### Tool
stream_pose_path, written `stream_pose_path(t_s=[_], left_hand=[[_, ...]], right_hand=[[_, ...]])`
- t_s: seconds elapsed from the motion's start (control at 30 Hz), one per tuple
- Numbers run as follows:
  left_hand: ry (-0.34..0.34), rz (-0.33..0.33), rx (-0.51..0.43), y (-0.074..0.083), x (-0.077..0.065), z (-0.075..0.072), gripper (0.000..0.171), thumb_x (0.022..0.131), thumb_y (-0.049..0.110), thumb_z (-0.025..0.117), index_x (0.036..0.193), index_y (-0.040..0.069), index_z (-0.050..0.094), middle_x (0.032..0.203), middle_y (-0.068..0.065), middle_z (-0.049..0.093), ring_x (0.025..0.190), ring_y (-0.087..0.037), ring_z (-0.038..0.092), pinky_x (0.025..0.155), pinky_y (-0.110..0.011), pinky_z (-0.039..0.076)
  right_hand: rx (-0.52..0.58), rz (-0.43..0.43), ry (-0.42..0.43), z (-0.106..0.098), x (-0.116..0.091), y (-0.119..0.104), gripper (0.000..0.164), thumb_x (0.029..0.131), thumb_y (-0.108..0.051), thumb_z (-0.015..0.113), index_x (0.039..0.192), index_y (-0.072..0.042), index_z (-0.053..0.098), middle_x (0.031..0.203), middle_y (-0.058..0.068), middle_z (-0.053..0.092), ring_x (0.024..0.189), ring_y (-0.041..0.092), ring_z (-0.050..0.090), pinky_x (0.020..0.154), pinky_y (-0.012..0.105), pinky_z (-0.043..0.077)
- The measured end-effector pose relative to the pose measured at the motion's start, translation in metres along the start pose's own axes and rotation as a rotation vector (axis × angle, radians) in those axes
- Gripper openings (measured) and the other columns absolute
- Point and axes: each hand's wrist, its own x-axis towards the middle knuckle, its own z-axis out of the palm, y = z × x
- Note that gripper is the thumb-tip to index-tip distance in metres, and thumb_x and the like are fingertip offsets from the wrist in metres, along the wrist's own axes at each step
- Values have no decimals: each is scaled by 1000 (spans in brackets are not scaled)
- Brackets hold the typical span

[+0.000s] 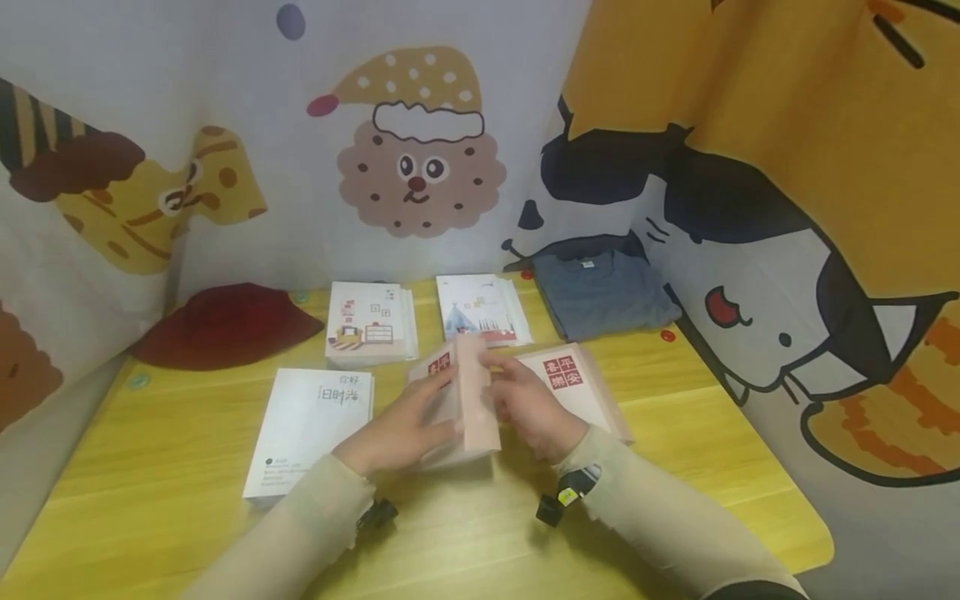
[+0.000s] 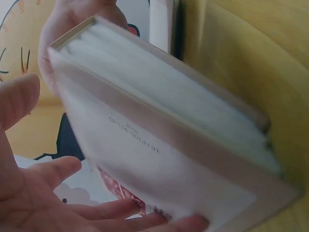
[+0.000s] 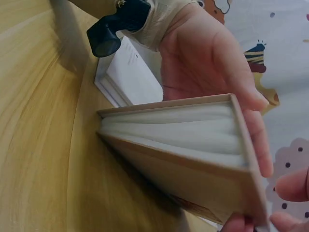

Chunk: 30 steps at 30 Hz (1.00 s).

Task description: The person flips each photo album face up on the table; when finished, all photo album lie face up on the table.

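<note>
A thick pale-pink album (image 1: 481, 400) with a red square print stands tilted on the table, its page edges showing in both wrist views. My left hand (image 1: 408, 417) lies along one cover, and in the left wrist view its fingertips (image 2: 113, 209) touch that cover near the red print while the thumb stays off it. On the other side is my right hand (image 1: 528, 404), its fingers (image 3: 236, 224) touching the cover beside the spine; its thumb is apart from the spine. A similar pink album (image 1: 581, 392) with red characters lies flat just right of my right hand.
A white book (image 1: 311, 433) lies left of my hands. Behind are two white illustrated books (image 1: 367, 321) (image 1: 480, 304), a dark red hat (image 1: 225, 325) at the back left and folded blue-grey clothing (image 1: 607, 292) at the back right. A patterned curtain (image 1: 255, 50) hangs behind the yellow table (image 1: 172, 467).
</note>
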Motion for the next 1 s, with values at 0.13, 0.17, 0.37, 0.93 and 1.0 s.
stream_pose_path(t_s=[0.13, 0.17, 0.37, 0.93, 1.0], left_hand=[[28, 27, 13, 3, -1, -1, 88, 100, 45, 70, 170, 26, 21, 174, -19, 20, 155, -49, 29, 119, -73, 29], [36, 30, 6, 4, -1, -2, 88, 100, 45, 70, 170, 26, 21, 174, -20, 20, 155, -49, 29, 119, -73, 30], [48, 32, -161, 6, -1, -3, 88, 101, 35, 70, 171, 25, 18, 176, -18, 13, 152, -50, 34, 117, -65, 40], [101, -28, -322, 1, 0, 1, 82, 101, 25, 72, 169, 28, 26, 169, -20, 33, 123, -41, 67, 93, -45, 63], [100, -61, -291, -1, 0, 3, 79, 100, 21, 71, 167, 23, 30, 154, -23, 50, 106, -32, 71, 83, -41, 64]], right_hand=[[-3, -63, -46, 1, -3, -2, 74, 91, 3, 60, 161, -15, 43, 149, 23, 55, 80, 15, 58, 69, 26, 56], [12, -74, -61, 1, -3, -3, 75, 91, 4, 59, 162, -15, 41, 152, 24, 52, 87, 17, 62, 73, 28, 58], [89, -153, -124, 3, -8, -9, 74, 95, 2, 53, 165, -14, 34, 158, 22, 46, 121, 30, 63, 89, 37, 63], [-344, -339, -269, 7, -1, -10, 56, 95, -1, 67, 150, -8, 58, 162, 8, 49, 144, 33, 50, 122, 55, 39], [-373, -300, -237, 6, 2, -6, 55, 95, -2, 69, 149, -8, 59, 159, 10, 52, 147, 34, 48, 123, 55, 37]])
